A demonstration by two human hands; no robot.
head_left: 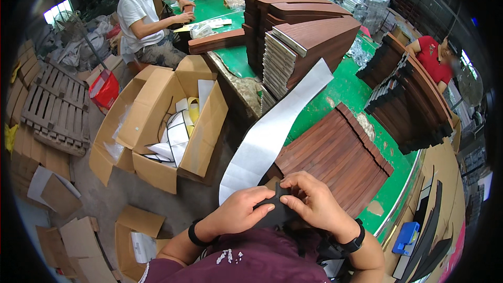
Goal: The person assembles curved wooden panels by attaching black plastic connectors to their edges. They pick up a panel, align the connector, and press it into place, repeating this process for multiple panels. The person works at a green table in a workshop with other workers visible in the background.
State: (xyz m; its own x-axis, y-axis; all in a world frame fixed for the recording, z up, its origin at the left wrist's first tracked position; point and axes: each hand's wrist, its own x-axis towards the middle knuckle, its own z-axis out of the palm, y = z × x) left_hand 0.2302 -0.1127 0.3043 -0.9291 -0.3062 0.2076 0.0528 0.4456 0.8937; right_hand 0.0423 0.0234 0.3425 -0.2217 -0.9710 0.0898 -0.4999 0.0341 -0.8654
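Observation:
Close to my body, my left hand (pixel 241 210) and my right hand (pixel 315 202) grip a dark grey, soft-looking sheet (pixel 282 215) between thumbs and fingers. Both hands are closed, with the thumbs near each other and a narrow fold of the sheet standing up between them. A long, curved white strip (pixel 268 135) runs from beside my left hand up over the table edge; whether it joins the dark sheet is hidden. Just beyond my right hand, brown wood-grain slats (pixel 332 160) lie side by side on the green table (pixel 327 94).
Tall stacks of curved brown panels (pixel 325 34) stand on the table, with more stacks (pixel 411 99) at the right. An open carton (pixel 157 126) with white and yellow scraps stands left. A blue tape dispenser (pixel 406 238) lies lower right. Co-workers are at far left and far right.

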